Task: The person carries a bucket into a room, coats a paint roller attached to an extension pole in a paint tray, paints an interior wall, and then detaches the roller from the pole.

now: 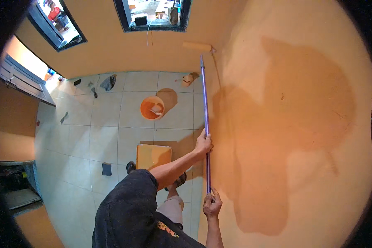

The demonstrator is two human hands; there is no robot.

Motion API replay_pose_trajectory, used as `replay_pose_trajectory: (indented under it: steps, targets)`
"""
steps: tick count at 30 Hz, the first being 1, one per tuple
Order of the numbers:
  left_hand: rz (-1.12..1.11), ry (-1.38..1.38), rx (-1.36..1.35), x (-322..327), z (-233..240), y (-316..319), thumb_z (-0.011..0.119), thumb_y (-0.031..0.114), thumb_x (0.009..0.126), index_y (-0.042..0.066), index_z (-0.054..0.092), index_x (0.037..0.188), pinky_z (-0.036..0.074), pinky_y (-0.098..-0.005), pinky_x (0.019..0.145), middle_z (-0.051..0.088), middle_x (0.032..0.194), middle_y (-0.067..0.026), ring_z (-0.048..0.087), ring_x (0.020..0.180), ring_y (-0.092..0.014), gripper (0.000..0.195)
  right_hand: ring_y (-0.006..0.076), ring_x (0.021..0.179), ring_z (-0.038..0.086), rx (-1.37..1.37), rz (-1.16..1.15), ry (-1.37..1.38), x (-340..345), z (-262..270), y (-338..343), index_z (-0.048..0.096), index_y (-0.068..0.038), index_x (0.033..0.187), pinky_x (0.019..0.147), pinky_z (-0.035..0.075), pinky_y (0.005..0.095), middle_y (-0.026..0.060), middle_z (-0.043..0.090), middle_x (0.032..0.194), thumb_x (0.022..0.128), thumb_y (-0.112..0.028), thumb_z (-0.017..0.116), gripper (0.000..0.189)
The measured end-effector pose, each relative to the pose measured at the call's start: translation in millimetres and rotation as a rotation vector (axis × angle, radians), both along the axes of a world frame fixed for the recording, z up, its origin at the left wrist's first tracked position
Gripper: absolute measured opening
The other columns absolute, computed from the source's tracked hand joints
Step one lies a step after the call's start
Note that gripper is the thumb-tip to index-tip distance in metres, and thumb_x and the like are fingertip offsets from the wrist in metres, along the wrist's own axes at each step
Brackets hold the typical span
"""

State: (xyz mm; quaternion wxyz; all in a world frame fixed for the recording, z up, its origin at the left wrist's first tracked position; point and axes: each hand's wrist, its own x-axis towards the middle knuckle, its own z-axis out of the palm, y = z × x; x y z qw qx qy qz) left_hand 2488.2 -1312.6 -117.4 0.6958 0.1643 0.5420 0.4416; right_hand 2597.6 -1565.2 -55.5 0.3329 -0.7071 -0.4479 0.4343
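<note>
My left hand [204, 142] is wrapped around the middle of a long purple extension pole [206, 108]. Lower down, my right hand [212, 204] holds the pole near its bottom end. At the far end, a paint roller [197, 46] coated in orange paint is by the orange wall [167, 55] under the window, near the corner. The pole runs close alongside the right-hand wall [313, 102], which shows darker orange areas and shadows. A paint tray [154, 156] with orange paint sits on the floor by my feet.
An orange bucket [152, 108] with something pale inside stands on the tiled floor [136, 108]. Beyond it lies a small orange object [188, 80]. Plastic bags [108, 82] and a dark square [106, 169] lie left. A door [26, 80] stands ajar; a person [57, 14] sits beyond a window.
</note>
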Motion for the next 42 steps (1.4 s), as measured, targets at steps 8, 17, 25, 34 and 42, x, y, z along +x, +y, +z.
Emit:
replay_pose_trajectory:
  steps: [8,17,25,34,42]
  targets:
    - [0.039,-0.083,0.022,1.0,23.6,-9.4,0.040,0.014,0.101,0.019,0.042,0.131,0.039,-0.0284,0.043,0.040,0.062,0.0017,0.043,0.049,-0.010,0.030,0.0091,0.045,0.046,-0.048,0.017,-0.111,0.9,16.0,-1.6,0.056,0.000,0.122,0.047,0.037,0.0248,0.0030,0.048,0.050,0.092,-0.013,0.052,0.033]
    - [0.060,-0.195,-0.127,-18.4,-55.1,53.6,0.040,0.019,0.101,0.015,0.045,0.107,0.036,-0.0293,0.039,0.041,0.063,-0.0006,0.041,0.046,-0.013,0.009,0.0065,0.050,0.048,0.108,0.050,-0.089,-24.2,-5.4,73.3,0.055,0.005,0.121,0.048,0.040,0.0239,0.0031,0.057,0.064,0.094,-0.012,0.052,0.032]
    - [0.042,-0.034,-0.259,-27.3,-122.6,117.1,0.040,0.011,0.095,0.010,0.045,0.104,0.036,-0.0336,0.035,0.042,0.058,-0.0050,0.043,0.042,-0.018,0.011,0.0199,0.063,0.066,-0.136,0.079,-0.177,-35.1,-41.0,139.6,0.057,0.001,0.122,0.059,0.050,0.0323,0.0192,0.068,0.091,0.091,-0.016,0.055,0.035]
    - [-0.048,0.195,-0.154,-6.0,-111.9,85.7,0.045,0.015,0.095,0.009,0.048,0.112,0.038,-0.0398,0.035,0.052,0.063,-0.0102,0.051,0.044,-0.024,0.018,0.0091,0.047,0.049,-0.029,-0.030,0.004,-16.0,-44.1,90.9,0.052,0.001,0.124,0.045,0.039,0.0275,0.0037,0.054,0.058,0.090,-0.012,0.056,0.036]
    - [-0.034,0.026,0.009,7.5,7.1,-6.7,0.042,0.016,0.098,0.020,0.038,0.134,0.041,-0.0302,0.041,0.044,0.067,0.0010,0.044,0.048,-0.011,0.036,0.0055,0.043,0.043,-0.001,-0.028,0.085,7.3,-26.6,-13.1,0.047,0.002,0.123,0.039,0.031,0.0226,-0.0011,0.048,0.053,0.094,-0.016,0.054,0.034]
